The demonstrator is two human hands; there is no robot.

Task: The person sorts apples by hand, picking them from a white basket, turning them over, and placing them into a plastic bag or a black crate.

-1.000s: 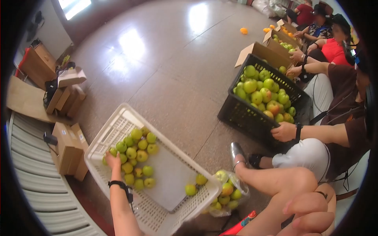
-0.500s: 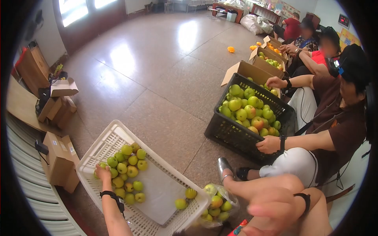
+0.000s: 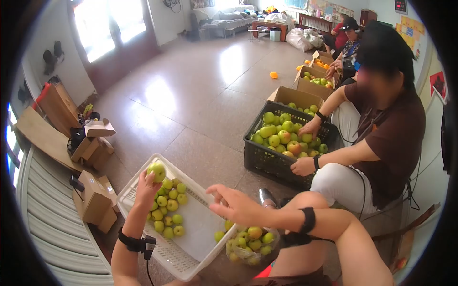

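A green apple (image 3: 156,171) is held up in my left hand (image 3: 148,185), above the far left part of the white plastic crate (image 3: 200,268). Several yellow-green apples (image 3: 171,205) lie in that crate on a pale sheet (image 3: 193,233). My right hand (image 3: 234,205) is over the crate's right edge, fingers apart and nothing in them. Below it a clear plastic bag (image 3: 250,245) of apples stands on the floor against the crate. Part of the crate's right side is hidden behind my right hand.
A black crate (image 3: 267,164) full of apples stands at the right, with a co-worker's hand (image 3: 311,127) in it and another on its rim. Fruit boxes (image 3: 310,86) and more people are behind. Cardboard boxes (image 3: 93,198) stand at the left.
My left hand has risen from the crate with an apple. My right hand has moved up and left to the crate's edge. The co-worker's far hand has moved into the black crate.
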